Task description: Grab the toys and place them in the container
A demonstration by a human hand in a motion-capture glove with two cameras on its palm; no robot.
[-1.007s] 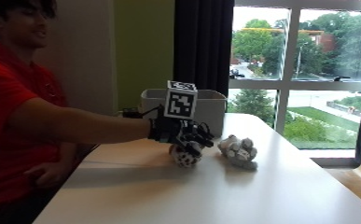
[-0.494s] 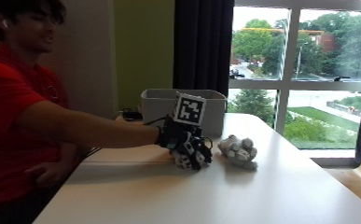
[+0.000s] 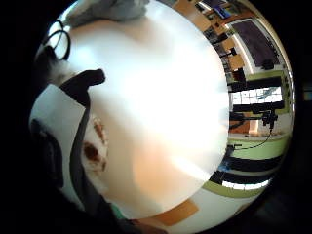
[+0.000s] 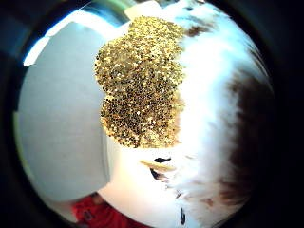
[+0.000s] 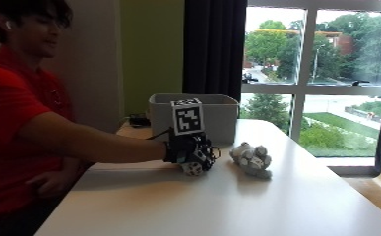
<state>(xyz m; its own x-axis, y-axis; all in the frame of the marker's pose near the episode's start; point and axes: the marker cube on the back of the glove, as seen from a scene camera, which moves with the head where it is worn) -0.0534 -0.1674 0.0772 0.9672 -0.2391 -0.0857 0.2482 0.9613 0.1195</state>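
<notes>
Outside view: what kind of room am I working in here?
Probably an office or campus room: a plain white table beside a large window onto trees and buildings, dark curtain, green wall.

A white table (image 5: 196,206) bears a grey container (image 5: 193,115) and two plush toys (image 5: 252,160).

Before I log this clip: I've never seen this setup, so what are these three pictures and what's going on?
There is no robot here. A person at a white table wears a black glove on the right hand. The outside view is shot from beside the table. The two round pictures come from small cameras on that hand's palm. On the table sit a grey container behind the hand, a grey plush toy lying untouched, and a white-and-brown plush toy under the glove. The thumb-side palm view is filled by that toy's fur and a gold glitter patch, so it is right against the palm. The fingers seem curled over it.
</notes>
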